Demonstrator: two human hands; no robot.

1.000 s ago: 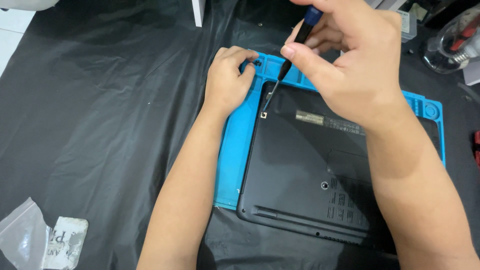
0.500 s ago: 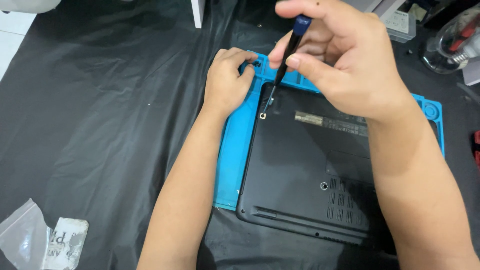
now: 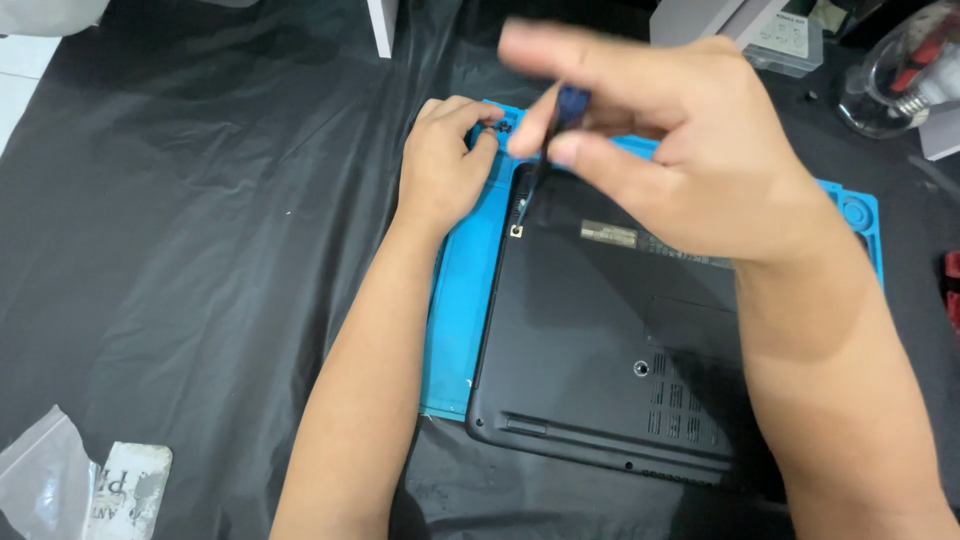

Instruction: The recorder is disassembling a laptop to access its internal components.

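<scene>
Head view, steeply down, close.

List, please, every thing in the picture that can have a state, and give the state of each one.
Laptop: shut, lying bottom side up on the blue mat.
Screwdriver: held tilted in the right hand, tip at the laptop's corner.
Left hand: fingers curled, resting on the mat's corner.
Plastic bag: lying flat, whether sealed cannot be told.
Glass jar: lying on its side.

Both forearms are showing bare from the bottom edge of the view up to the wrists — no sleeves, cuffs or gloves are appearing. The left hand [image 3: 440, 165] is wearing no visible ring or watch; the right hand [image 3: 690, 160] is blurring — probably unadorned too, with short-trimmed nails.
</scene>
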